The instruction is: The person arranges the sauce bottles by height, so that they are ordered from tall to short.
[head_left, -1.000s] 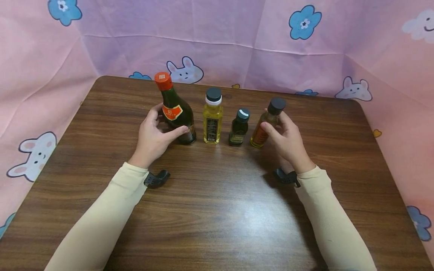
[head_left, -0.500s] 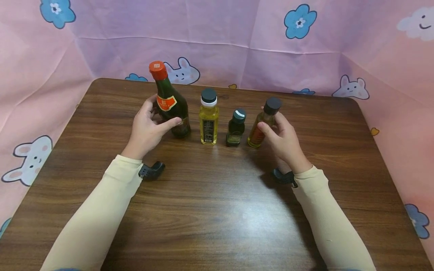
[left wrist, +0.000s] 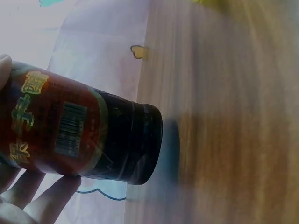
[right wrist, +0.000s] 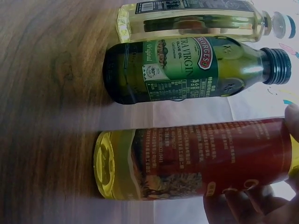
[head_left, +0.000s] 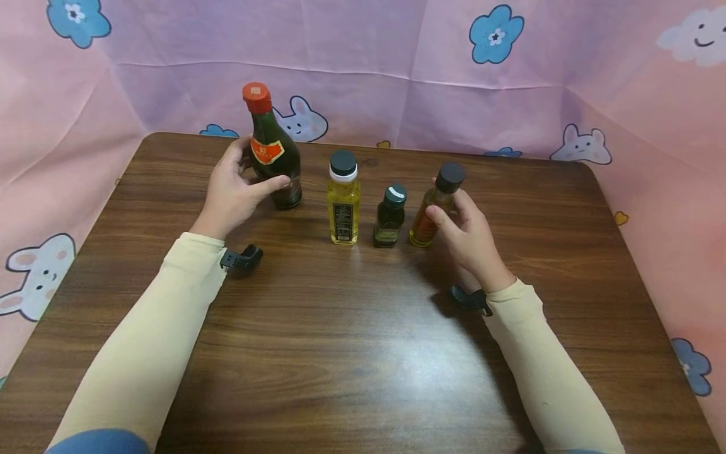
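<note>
Pale glare whitens the tabletop; the left-wrist view is hazy.

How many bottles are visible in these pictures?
4: the red-capped bottle in the left grip, the yellow oil bottle and small green bottle standing between, and the black-capped bottle in the right grip.

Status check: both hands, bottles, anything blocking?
Left hand grips red-capped bottle, seemingly just off table. Right hand grips rightmost bottle. Yellow bottle, small green bottle between; no obstruction seen.
</note>
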`<state>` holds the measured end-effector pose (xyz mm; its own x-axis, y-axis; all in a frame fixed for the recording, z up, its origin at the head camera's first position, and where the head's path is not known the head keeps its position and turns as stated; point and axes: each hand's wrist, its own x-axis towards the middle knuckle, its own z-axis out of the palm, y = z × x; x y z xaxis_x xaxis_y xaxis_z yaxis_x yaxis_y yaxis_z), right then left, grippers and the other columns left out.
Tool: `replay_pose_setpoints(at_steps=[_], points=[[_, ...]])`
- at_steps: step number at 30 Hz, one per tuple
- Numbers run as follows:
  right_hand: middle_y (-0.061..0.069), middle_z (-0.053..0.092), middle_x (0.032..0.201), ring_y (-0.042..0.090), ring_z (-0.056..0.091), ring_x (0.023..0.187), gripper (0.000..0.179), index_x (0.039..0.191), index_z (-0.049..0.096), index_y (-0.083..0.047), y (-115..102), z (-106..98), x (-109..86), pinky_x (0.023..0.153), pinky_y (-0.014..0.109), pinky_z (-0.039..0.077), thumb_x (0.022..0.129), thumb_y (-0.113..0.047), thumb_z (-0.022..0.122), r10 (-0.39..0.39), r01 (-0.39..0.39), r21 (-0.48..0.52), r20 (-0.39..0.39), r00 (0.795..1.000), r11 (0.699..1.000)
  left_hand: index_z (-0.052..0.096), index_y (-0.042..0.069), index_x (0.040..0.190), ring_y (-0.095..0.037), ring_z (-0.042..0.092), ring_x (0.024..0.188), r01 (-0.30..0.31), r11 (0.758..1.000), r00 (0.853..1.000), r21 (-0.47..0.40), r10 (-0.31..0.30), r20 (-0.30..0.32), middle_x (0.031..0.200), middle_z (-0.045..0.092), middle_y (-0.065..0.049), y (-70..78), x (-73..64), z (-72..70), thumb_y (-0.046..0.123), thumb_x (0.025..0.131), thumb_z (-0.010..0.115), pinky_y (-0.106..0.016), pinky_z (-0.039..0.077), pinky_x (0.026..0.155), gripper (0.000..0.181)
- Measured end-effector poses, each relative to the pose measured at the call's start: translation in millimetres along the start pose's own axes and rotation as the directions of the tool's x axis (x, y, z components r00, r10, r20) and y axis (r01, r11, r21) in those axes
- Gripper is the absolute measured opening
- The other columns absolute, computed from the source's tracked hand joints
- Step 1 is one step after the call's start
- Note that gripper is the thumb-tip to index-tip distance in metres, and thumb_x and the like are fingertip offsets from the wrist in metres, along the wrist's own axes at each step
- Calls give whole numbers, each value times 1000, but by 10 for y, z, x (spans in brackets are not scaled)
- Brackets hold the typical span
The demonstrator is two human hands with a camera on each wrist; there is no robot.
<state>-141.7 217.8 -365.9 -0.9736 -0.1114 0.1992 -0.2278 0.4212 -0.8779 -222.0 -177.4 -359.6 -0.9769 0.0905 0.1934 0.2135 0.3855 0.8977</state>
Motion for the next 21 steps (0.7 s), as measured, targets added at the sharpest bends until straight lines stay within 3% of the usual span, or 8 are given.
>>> replay_pose_setpoints(at_steps=[9, 21], points=[[11, 57, 142, 28, 55, 131, 51, 154, 49, -14, 26, 22, 9, 111, 53, 43, 106, -21, 62, -1, 1, -1, 2, 1000, 1000, 40, 22, 158, -21, 52, 137, -19, 999, 1000, -26, 20, 19, 149, 52, -7, -80, 211, -15, 23, 88, 85, -38, 43, 115, 83], [10, 57, 144, 26, 55, 131, 51, 154, 49, -14, 23, 7, -12, 111, 52, 42, 106, -21, 62, 3, -3, 1, -9, 1000, 1000, 35, 18, 161, -24, 49, 140, 8, 1000, 999, -25, -7, 40, 153, 48, -10, -137, 330, 82, 21, 88, 85, -40, 40, 117, 88]])
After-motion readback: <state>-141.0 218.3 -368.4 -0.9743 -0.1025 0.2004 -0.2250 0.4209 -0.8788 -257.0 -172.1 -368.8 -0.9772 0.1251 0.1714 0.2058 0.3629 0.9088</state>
